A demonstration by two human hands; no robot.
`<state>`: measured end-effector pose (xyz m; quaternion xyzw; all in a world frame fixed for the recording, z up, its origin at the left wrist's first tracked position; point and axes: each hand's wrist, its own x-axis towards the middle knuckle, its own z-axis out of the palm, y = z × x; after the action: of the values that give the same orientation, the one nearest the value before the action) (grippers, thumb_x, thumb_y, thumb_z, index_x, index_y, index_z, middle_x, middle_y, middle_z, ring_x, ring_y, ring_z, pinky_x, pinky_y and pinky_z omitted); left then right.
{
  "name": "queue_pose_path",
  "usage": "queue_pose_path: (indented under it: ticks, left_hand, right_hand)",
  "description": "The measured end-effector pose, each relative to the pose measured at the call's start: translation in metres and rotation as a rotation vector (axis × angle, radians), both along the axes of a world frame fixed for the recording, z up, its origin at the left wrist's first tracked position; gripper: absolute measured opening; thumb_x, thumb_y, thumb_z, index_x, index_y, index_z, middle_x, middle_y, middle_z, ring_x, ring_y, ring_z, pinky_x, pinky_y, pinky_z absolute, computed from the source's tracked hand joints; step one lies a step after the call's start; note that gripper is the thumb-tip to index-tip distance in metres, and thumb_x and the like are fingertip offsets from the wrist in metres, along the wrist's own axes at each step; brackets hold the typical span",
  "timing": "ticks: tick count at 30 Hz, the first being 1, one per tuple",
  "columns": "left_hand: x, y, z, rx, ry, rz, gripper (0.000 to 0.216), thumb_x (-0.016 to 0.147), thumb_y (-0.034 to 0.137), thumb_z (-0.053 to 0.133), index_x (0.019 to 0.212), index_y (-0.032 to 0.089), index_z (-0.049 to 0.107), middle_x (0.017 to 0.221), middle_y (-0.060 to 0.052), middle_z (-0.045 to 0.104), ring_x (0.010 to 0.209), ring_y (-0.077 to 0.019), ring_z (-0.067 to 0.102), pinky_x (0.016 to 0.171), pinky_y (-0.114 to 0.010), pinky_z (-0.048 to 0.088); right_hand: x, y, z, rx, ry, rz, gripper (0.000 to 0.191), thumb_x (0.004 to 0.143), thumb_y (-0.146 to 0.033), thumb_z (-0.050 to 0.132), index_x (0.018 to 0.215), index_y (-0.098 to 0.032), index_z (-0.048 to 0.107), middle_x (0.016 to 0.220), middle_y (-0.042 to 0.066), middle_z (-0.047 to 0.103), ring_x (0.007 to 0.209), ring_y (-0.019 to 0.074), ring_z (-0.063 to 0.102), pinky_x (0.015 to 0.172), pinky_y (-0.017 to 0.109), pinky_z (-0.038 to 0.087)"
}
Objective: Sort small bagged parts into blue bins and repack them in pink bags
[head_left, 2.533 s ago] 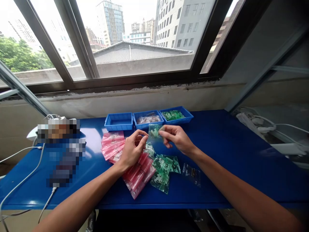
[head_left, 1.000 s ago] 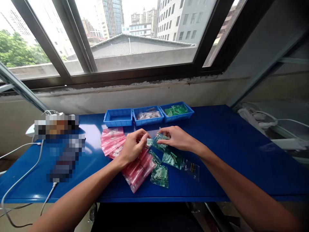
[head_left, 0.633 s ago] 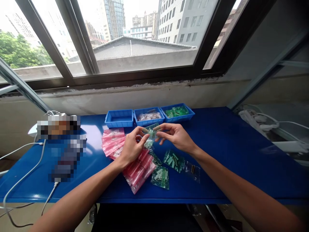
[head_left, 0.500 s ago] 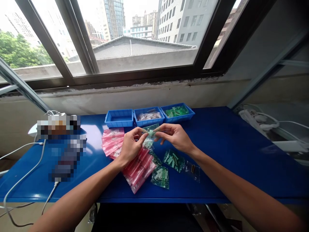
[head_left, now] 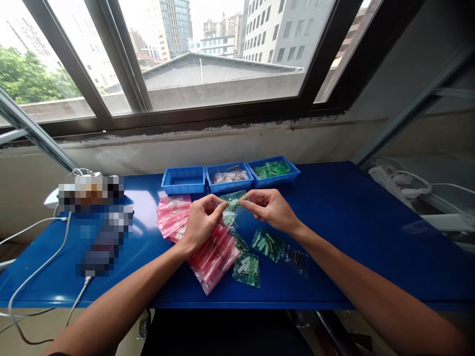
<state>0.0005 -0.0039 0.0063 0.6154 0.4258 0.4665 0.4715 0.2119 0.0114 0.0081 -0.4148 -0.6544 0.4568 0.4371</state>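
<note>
Between my two hands a small green plastic bag (head_left: 233, 196) is held up, with pale pieces inside it. My left hand (head_left: 203, 217) pinches its left side between thumb and fingers. The right side is pinched by my right hand (head_left: 275, 211). Below my left hand lies a fanned spread of pink plastic bags (head_left: 215, 257). More green bags rest on the table: one (head_left: 246, 270) near the pink ones, another (head_left: 266, 245) beneath my right hand. A clear bag with dark thin pieces (head_left: 296, 259) overlaps that one's right side.
Three blue bins stand along the back: an empty left bin (head_left: 183, 189), a middle bin (head_left: 227, 187) with clear bags, a right bin (head_left: 293, 176) with green bags. On the left of the blue table (head_left: 371, 237) are a blurred-out device (head_left: 106, 242) and white cables (head_left: 55, 262).
My right thumb and fingers have closed onto the green bag's right side, where they were looser before. The left hand keeps its pinch. The bags on the table have not moved.
</note>
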Motion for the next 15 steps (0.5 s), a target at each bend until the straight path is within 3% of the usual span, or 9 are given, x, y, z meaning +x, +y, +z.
queue_pose_path:
  ticks: [3, 7, 10, 15]
  left_hand:
    - [-0.0001, 0.0012, -0.0017, 0.019, -0.017, -0.034, 0.023, 0.093, 0.038, 0.071, 0.087, 0.016, 0.067, 0.071, -0.003, 0.073, 0.057, -0.0146, 0.065, 0.056, -0.025, 0.052]
    - [-0.0012, 0.0037, -0.0044, 0.140, 0.024, 0.024, 0.013, 0.093, 0.021, 0.065, 0.103, 0.017, 0.072, 0.102, -0.007, 0.077, 0.084, -0.0174, 0.074, 0.074, -0.027, 0.059]
    - [-0.0018, 0.0036, -0.0052, 0.180, 0.046, 0.046, 0.016, 0.094, 0.019, 0.062, 0.106, 0.018, 0.072, 0.109, -0.007, 0.076, 0.087, -0.0175, 0.072, 0.065, -0.024, 0.058]
    - [-0.0017, 0.0018, -0.0045, 0.171, 0.037, 0.033, 0.015, 0.095, 0.025, 0.063, 0.107, 0.018, 0.070, 0.109, -0.008, 0.075, 0.084, -0.0183, 0.071, 0.055, -0.022, 0.056]
  right_hand:
    - [-0.0003, 0.0001, -0.0024, -0.018, 0.051, 0.025, 0.033, 0.083, -0.048, 0.082, 0.094, -0.017, 0.081, 0.062, 0.003, 0.074, 0.044, 0.0156, 0.064, 0.038, 0.024, 0.046]
    - [-0.0023, -0.0016, -0.0034, 0.149, 0.015, -0.054, 0.021, 0.087, -0.035, 0.077, 0.101, -0.021, 0.084, 0.099, 0.009, 0.084, 0.067, 0.0223, 0.079, 0.057, 0.031, 0.065]
    - [-0.0025, -0.0039, -0.0052, 0.296, -0.068, -0.125, 0.023, 0.089, -0.023, 0.070, 0.107, -0.024, 0.085, 0.109, 0.006, 0.084, 0.077, 0.0237, 0.082, 0.069, 0.036, 0.071]
    - [-0.0010, -0.0052, -0.0094, 0.380, -0.091, -0.148, 0.028, 0.090, -0.022, 0.068, 0.113, -0.024, 0.084, 0.112, 0.006, 0.084, 0.092, 0.0283, 0.083, 0.070, 0.037, 0.072]
